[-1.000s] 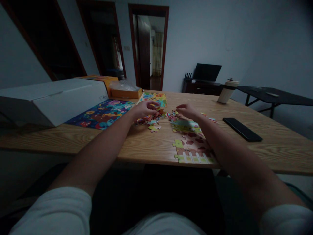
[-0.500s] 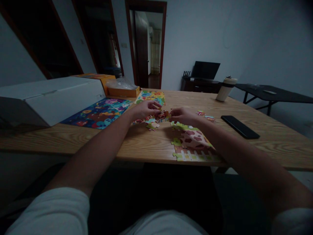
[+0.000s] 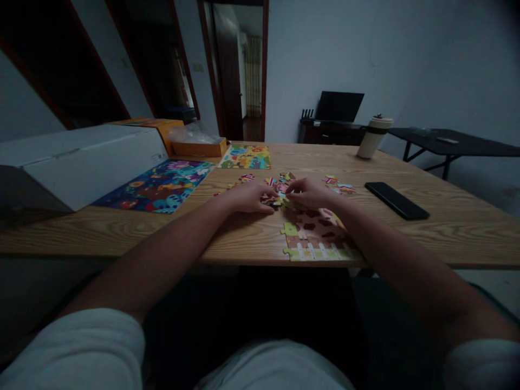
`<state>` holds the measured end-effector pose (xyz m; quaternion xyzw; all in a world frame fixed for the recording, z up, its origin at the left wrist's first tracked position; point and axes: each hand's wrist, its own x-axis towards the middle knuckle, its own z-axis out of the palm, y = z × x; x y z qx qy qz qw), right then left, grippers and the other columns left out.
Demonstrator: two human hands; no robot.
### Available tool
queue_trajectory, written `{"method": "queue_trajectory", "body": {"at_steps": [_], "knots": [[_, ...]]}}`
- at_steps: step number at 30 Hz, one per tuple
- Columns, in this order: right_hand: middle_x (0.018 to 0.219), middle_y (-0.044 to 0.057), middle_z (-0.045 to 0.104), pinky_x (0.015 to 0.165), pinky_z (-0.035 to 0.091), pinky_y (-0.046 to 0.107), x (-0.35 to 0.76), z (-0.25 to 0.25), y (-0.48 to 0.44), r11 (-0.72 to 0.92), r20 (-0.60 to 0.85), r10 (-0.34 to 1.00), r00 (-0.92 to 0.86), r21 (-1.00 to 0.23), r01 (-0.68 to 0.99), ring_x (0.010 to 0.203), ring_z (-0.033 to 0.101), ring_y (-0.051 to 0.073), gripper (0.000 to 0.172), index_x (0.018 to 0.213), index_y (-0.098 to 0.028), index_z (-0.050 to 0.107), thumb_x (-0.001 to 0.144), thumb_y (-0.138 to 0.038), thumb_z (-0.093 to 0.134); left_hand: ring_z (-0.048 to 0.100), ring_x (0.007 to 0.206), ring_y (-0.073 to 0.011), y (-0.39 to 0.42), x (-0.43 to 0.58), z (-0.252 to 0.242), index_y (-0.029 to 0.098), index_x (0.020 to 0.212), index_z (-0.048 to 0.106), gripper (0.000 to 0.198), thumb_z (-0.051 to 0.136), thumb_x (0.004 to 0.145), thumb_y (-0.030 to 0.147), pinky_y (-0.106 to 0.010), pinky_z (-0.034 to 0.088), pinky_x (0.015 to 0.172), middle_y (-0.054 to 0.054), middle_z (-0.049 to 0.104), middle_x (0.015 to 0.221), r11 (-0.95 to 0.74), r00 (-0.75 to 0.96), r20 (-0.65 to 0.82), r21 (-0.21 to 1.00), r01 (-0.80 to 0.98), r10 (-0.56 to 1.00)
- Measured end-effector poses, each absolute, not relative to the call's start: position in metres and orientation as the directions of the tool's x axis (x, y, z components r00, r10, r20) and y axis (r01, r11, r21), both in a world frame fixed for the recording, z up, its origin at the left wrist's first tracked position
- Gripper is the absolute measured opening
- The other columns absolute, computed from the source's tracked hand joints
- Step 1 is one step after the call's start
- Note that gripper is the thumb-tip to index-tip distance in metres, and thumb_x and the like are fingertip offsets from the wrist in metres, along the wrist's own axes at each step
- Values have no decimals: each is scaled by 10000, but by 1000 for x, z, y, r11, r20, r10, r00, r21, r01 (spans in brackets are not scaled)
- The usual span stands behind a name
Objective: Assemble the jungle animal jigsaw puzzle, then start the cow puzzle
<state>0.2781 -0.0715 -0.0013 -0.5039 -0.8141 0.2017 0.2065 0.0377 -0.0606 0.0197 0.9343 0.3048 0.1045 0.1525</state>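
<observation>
Near the table's front edge lies a partly joined puzzle (image 3: 319,230) with brown patches and a white fence. My left hand (image 3: 257,197) rests low on the table, its fingers curved around small puzzle pieces left of the puzzle's top edge. Fingers bent together, my right hand (image 3: 306,193) is at the puzzle's upper left corner, pinching something too small to make out. The fingertips of both hands are close to each other. Loose pieces (image 3: 287,177) lie just beyond the hands, and a few more (image 3: 339,185) lie to the right.
A blue puzzle (image 3: 162,184) lies beside a long white box (image 3: 93,162) at the left. Behind are an orange box (image 3: 199,148) with clear plastic and a yellow-green puzzle (image 3: 247,157). A black phone (image 3: 396,200) and a pale cup (image 3: 371,142) stand or lie at the right.
Both hands have come down closer to the table and the puzzle's upper left corner. My left hand has moved right and nearer to me. Pieces beyond the hands are now uncovered.
</observation>
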Motion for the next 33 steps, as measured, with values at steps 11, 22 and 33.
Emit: {"method": "queue_trajectory", "body": {"at_steps": [11, 22, 33], "knots": [[786, 55, 690, 577, 356, 272, 300, 7, -69, 351, 199, 936, -290, -485, 801, 621, 548, 150, 251, 994, -170, 753, 854, -302, 593, 611, 952, -206, -60, 38, 15, 271, 999, 774, 193, 686, 827, 284, -285, 401, 862, -50, 716, 994, -781, 852, 104, 469, 413, 514], [693, 6, 686, 583, 357, 267, 286, 6, -82, 369, -41, 914, -404, -333, 868, 551, 540, 138, 335, 1143, -266, 731, 821, -346, 682, 605, 864, -189, -59, 36, 15, 288, 1046, 764, 228, 652, 847, 282, -272, 396, 811, -37, 685, 970, -800, 857, 53, 392, 455, 513], [802, 28, 722, 581, 388, 278, 285, 9, -84, 357, -57, 916, -397, -334, 872, 599, 567, 153, 338, 1169, -275, 719, 839, -323, 663, 588, 805, -168, -72, 34, 28, 243, 1083, 734, 343, 732, 744, 297, -247, 416, 719, -21, 665, 913, -755, 830, 52, 451, 476, 555]]}}
